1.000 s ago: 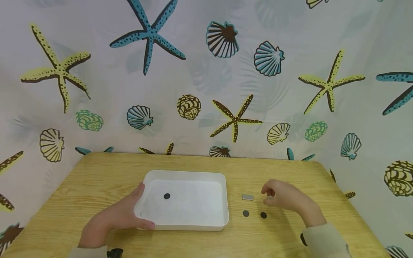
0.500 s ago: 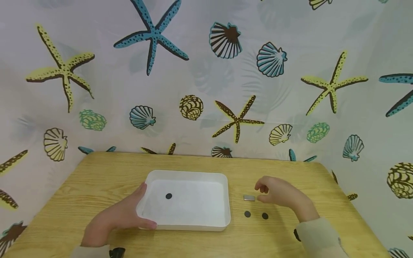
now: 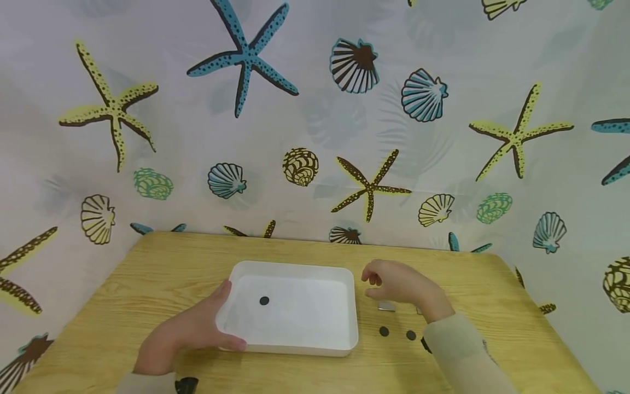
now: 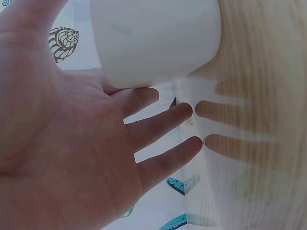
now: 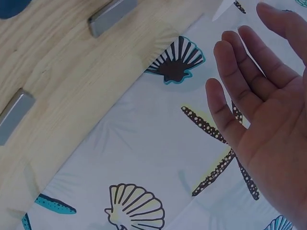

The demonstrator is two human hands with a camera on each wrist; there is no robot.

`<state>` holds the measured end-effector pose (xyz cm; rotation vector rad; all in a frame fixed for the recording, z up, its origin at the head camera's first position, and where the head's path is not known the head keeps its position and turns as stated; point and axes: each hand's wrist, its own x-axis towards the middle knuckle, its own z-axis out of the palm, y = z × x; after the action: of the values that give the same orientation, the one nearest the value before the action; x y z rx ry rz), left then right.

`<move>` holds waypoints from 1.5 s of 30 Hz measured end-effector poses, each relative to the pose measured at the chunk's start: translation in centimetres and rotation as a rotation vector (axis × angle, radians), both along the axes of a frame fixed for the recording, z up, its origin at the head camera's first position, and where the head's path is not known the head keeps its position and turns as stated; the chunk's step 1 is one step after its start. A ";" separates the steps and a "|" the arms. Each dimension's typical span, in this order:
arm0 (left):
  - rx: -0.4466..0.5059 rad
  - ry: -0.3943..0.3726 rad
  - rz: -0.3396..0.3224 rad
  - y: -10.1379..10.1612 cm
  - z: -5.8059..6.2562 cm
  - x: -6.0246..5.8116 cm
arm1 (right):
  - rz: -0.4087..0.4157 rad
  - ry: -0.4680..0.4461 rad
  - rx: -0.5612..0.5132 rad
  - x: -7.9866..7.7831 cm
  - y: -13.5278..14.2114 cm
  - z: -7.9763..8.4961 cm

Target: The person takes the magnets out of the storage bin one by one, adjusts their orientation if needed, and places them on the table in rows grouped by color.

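A shallow white tray (image 3: 305, 348) lies on the table with a small dark disc (image 3: 264, 301) in its left part. My left hand (image 3: 189, 325) holds the tray's left end, thumb along the near wall and fingers at the left side. In the left wrist view, several fingers (image 4: 160, 160) stretch out straight past the tray wall (image 4: 158, 43). Just right of the tray, my right hand (image 3: 398, 282) hovers with fingers loosely curved and nothing visible between them. Beneath it lies a small metal bar (image 3: 386, 306); a second bar (image 3: 419, 310) is partly hidden by the wrist.
Two more dark discs, a left one (image 3: 384, 331) and a right one (image 3: 410, 335), lie on the wooden table (image 3: 187, 257) nearer me than the bars. A white cloth (image 3: 315, 208) printed with starfish and shells hangs behind the table and along its sides.
My right hand has moved left from over the right-hand bar, past the other bar, toward the tray. The left hand keeps its hold on the tray. The head view has shifted slightly.
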<state>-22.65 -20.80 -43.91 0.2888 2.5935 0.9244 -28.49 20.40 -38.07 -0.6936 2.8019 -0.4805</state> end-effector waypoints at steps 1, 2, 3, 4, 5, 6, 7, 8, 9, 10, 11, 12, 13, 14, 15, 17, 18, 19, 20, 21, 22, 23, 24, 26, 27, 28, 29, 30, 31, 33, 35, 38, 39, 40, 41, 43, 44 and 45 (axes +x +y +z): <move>0.003 0.003 -0.002 0.0 0.0 0.0 | 0.007 0.003 0.000 -0.1 -0.5 0.1; 0.005 0.006 -0.005 0.0 0.0 0.0 | 0.018 0.007 0.005 -0.3 -1.0 0.2; 0.008 0.012 -0.010 0.0 0.0 0.0 | 0.034 0.014 0.011 -0.4 -1.4 0.3; 0.011 0.014 -0.012 0.0 0.0 0.0 | 0.046 0.019 0.017 -0.5 -1.9 0.3; 0.015 0.019 -0.017 0.0 -0.1 0.1 | 0.059 0.023 0.024 -0.6 -2.4 0.4; 0.022 0.023 -0.022 -0.1 -0.1 0.1 | 0.064 0.018 0.027 -0.7 -2.9 0.4; 0.028 0.025 -0.026 -0.1 -0.1 0.1 | 0.076 0.022 0.038 -0.8 -3.5 0.5; 0.034 0.025 -0.029 -0.1 -0.1 0.1 | 0.088 0.023 0.047 -0.9 -4.0 0.5; 0.038 0.024 -0.032 -0.2 -0.1 0.1 | 0.099 0.024 0.054 -1.0 -4.5 0.5; 0.043 0.019 -0.032 -0.2 -0.1 0.1 | 0.109 0.024 0.062 -1.1 -5.0 0.5; 0.047 0.018 -0.034 -0.2 -0.1 0.1 | 0.121 0.026 0.070 -1.2 -5.5 0.5; 0.049 0.015 -0.033 -0.2 0.0 0.1 | 0.132 0.025 0.078 -1.3 -6.0 0.4; 0.051 0.013 -0.034 -0.2 0.0 0.1 | 0.145 0.027 0.086 -1.4 -6.5 0.3; 0.053 0.012 -0.035 -0.2 0.1 0.1 | 0.157 0.028 0.092 -1.5 -7.0 0.2; 0.052 0.013 -0.035 -0.2 0.1 0.1 | 0.167 0.029 0.100 -1.6 -7.4 0.0; 0.055 0.019 -0.038 -0.1 0.2 0.1 | 0.183 0.025 0.115 -1.7 -8.3 -0.2; 0.056 0.024 -0.041 -0.1 0.2 0.1 | 0.187 0.023 0.122 -1.7 -8.7 -0.4; 0.061 0.026 -0.044 -0.1 0.3 0.2 | 0.189 0.022 0.130 -1.7 -9.1 -0.4; 0.061 0.028 -0.046 0.0 0.3 0.2 | 0.192 0.019 0.138 -1.7 -9.6 -0.5; 0.064 0.031 -0.047 0.0 0.3 0.2 | 0.193 0.015 0.146 -1.7 -10.0 -0.6; 0.067 0.033 -0.049 0.0 0.3 0.2 | 0.195 0.012 0.155 -1.7 -10.4 -0.6; 0.070 0.033 -0.049 0.0 0.3 0.3 | 0.194 0.005 0.160 -1.7 -10.9 -0.6; 0.075 0.031 -0.048 0.1 0.3 0.3 | 0.195 0.002 0.167 -1.7 -11.3 -0.7; 0.077 0.027 -0.042 0.1 0.3 0.4 | 0.200 -0.005 0.175 -1.8 -12.2 -0.9; 0.075 0.026 -0.038 0.1 0.3 0.4 | 0.203 -0.010 0.176 -1.8 -12.6 -1.0; 0.072 0.026 -0.035 0.1 0.3 0.4 | 0.206 -0.015 0.175 -1.8 -13.0 -1.1; 0.066 0.024 -0.031 0.1 0.3 0.4 | 0.210 -0.019 0.172 -1.8 -13.4 -1.3; 0.060 0.024 -0.028 0.1 0.3 0.4 | 0.215 -0.021 0.172 -1.8 -13.7 -1.4; 0.054 0.022 -0.026 0.1 0.3 0.4 | 0.218 -0.024 0.169 -1.8 -14.1 -1.5; 0.044 0.022 -0.022 0.2 0.4 0.4 | 0.226 -0.026 0.161 -1.8 -14.7 -1.7; 0.039 0.022 -0.021 0.2 0.4 0.4 | 0.234 -0.020 0.157 -1.8 -15.2 -1.7; 0.045 0.017 -0.021 0.2 0.5 0.4 | 0.241 -0.021 0.147 -1.8 -15.9 -1.9; 0.046 0.017 -0.023 0.2 0.5 0.4 | 0.240 -0.026 0.143 -1.8 -16.1 -2.1; 0.051 0.016 -0.024 0.1 0.6 0.4 | 0.241 -0.027 0.144 -1.8 -16.4 -2.2; 0.053 0.015 -0.027 0.1 0.6 0.5 | 0.240 -0.029 0.145 -1.9 -16.6 -2.3; 0.052 0.015 -0.031 0.0 0.6 0.5 | 0.237 -0.032 0.146 -2.0 -17.0 -2.6; 0.048 0.018 -0.034 0.0 0.6 0.4 | 0.236 -0.036 0.143 -2.1 -17.3 -2.8; 0.047 0.018 -0.037 -0.1 0.6 0.4 | 0.237 -0.034 0.146 -2.2 -17.5 -3.0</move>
<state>-22.23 -20.88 -43.28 0.3577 2.5765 0.9752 -30.69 2.93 -41.04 -0.9581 2.6436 -0.2399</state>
